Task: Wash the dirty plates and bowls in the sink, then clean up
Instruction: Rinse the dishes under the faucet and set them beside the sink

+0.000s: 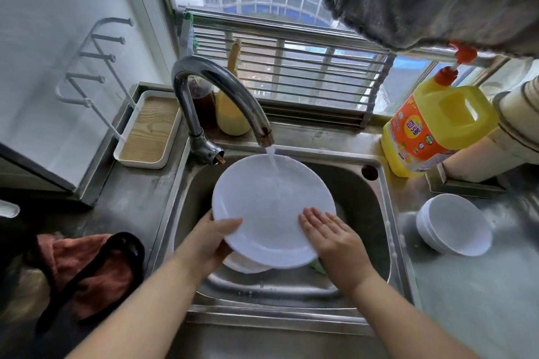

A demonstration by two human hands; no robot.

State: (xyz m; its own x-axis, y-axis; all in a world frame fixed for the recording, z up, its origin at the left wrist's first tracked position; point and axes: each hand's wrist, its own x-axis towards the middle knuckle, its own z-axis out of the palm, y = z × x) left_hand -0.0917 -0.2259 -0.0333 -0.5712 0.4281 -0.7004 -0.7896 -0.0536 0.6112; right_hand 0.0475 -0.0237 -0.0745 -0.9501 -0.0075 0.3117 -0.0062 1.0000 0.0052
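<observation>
A white plate (268, 201) is held tilted over the steel sink (361, 201), under water running from the curved tap (221, 96). My left hand (214, 237) grips the plate's lower left rim, thumb on top. My right hand (329, 233) lies flat on the plate's inner face at the lower right, fingers straight. Another white dish (248, 267) lies in the sink below the held plate, mostly hidden. A green scrap (318, 267) shows under the right hand; I cannot tell what it is. Stacked white bowls (455, 226) sit on the counter to the right.
A yellow detergent jug (434, 128) stands at the sink's back right. A white drying tray (148, 131) with a wire rack is at the back left. A rust-red cloth (90, 268) with a black strap lies on the left counter. Bottles (230, 114) stand behind the tap.
</observation>
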